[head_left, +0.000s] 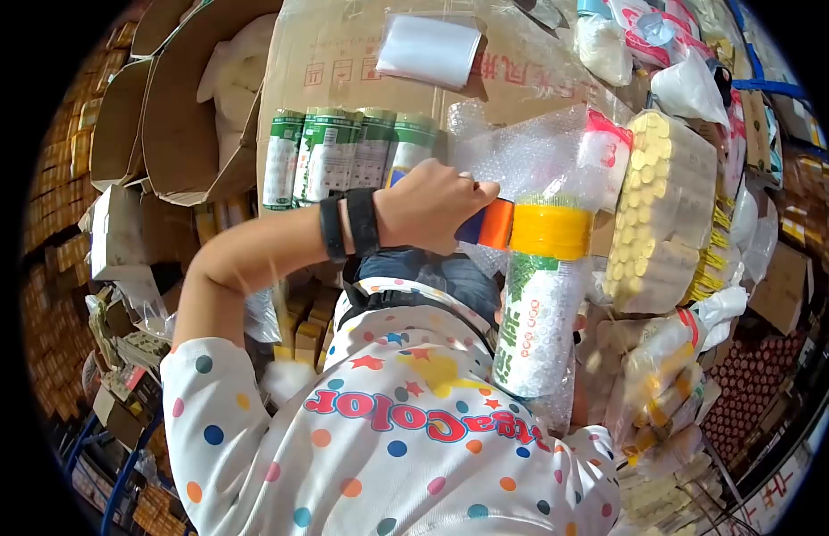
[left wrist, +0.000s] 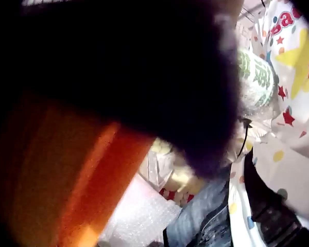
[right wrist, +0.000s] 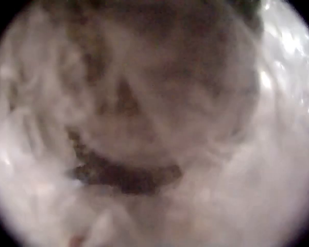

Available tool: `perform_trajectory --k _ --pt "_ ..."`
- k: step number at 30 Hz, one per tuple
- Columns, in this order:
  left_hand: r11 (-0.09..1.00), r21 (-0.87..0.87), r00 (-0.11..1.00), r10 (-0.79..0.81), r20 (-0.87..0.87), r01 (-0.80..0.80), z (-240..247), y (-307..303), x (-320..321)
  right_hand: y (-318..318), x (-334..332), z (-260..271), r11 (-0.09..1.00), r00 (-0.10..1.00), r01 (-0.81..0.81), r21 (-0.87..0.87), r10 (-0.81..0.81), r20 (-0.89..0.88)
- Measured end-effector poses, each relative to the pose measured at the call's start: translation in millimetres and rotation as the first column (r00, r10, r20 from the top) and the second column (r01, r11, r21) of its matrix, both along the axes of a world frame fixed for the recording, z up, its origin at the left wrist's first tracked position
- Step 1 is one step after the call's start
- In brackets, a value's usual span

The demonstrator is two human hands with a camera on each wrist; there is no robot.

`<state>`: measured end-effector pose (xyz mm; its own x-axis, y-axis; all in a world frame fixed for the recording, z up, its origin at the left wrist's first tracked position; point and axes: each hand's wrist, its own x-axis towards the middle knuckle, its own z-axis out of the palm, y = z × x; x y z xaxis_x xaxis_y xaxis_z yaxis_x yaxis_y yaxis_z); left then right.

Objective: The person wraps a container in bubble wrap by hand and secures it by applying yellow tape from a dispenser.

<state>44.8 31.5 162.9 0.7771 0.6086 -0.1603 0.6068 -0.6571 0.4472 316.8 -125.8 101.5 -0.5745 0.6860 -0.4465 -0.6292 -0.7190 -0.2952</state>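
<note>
My left hand (head_left: 437, 204) is curled round a blue-and-orange tape dispenser (head_left: 496, 223) at the middle of the head view. In the left wrist view the dispenser's orange part (left wrist: 110, 175) fills the lower left, blurred. Beside it, a wide band of yellow tape (head_left: 550, 232) crosses the top of a bundle wrapped in bubble wrap (head_left: 535, 344), with white and green packaging showing through. The bundle stands close to the person's shirt. My right hand is hidden behind the bundle; its wrist view shows only blurred, crumpled clear wrap (right wrist: 237, 170).
Several green-and-white rolls (head_left: 329, 156) lie left of the hand on a cardboard box (head_left: 521, 76). Loose bubble wrap (head_left: 521, 147) spreads behind the bundle. Stacked pale yellow rolls (head_left: 660, 205) stand to the right, an open carton (head_left: 195, 116) to the left. White bags (head_left: 428, 49) lie at the back.
</note>
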Motion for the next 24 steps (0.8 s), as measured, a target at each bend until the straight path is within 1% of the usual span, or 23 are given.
perform_trajectory --k 2,5,8,10,11,14,17,18,19,20,21,23,24 --pt "0.999 0.021 0.999 -0.041 -0.024 0.042 -8 2 5 2 1 0 1.0 1.0 0.0 0.001 0.0 0.001" --pt "0.996 -0.084 0.998 -0.038 -0.048 0.034 -15 3 10 3 3 -1 1.0 1.0 0.004 0.003 -0.004 0.007" --pt "0.976 -0.215 0.999 -0.04 0.016 0.043 -26 3 11 2 7 -3 1.0 1.0 0.012 0.0 -0.012 0.015" --pt "0.956 -0.276 0.995 -0.09 0.039 0.098 -26 9 9 2 8 -3 1.0 1.0 0.019 -0.004 -0.019 0.02" --pt "0.945 -0.304 0.992 -0.111 0.053 0.122 -24 12 8 3 9 -4 1.0 1.0 0.021 -0.007 -0.021 0.019" --pt "0.935 -0.303 0.983 -0.172 0.068 0.185 -3 18 5 4 11 -4 1.0 0.999 0.026 -0.008 -0.026 0.023" --pt "0.875 -0.435 0.976 -0.168 0.142 0.214 -8 21 4 4 11 -5 0.999 0.999 0.034 -0.007 -0.034 0.027" --pt "0.89 -0.371 0.96 -0.207 0.189 0.265 -29 12 5 5 11 -5 0.999 0.999 0.036 -0.008 -0.035 0.025" --pt "0.901 -0.302 0.94 -0.246 0.236 0.311 -66 -7 9 6 13 -6 0.999 0.999 0.032 -0.005 -0.032 0.024" --pt "0.92 -0.267 0.948 -0.232 0.218 0.287 -75 -12 11 5 13 -6 0.999 0.999 0.033 -0.001 -0.033 0.034" --pt "0.937 -0.233 0.955 -0.217 0.201 0.262 -71 -12 13 7 13 -8 0.999 0.998 0.042 0.003 -0.042 0.036" --pt "0.978 -0.185 0.995 -0.094 0.035 0.099 -66 6 9 8 14 -9 0.998 0.997 0.064 0.018 -0.065 0.036" --pt "0.986 -0.163 0.99 -0.043 -0.135 0.021 -53 16 12 7 14 -9 0.997 0.997 0.072 0.017 -0.072 0.039"
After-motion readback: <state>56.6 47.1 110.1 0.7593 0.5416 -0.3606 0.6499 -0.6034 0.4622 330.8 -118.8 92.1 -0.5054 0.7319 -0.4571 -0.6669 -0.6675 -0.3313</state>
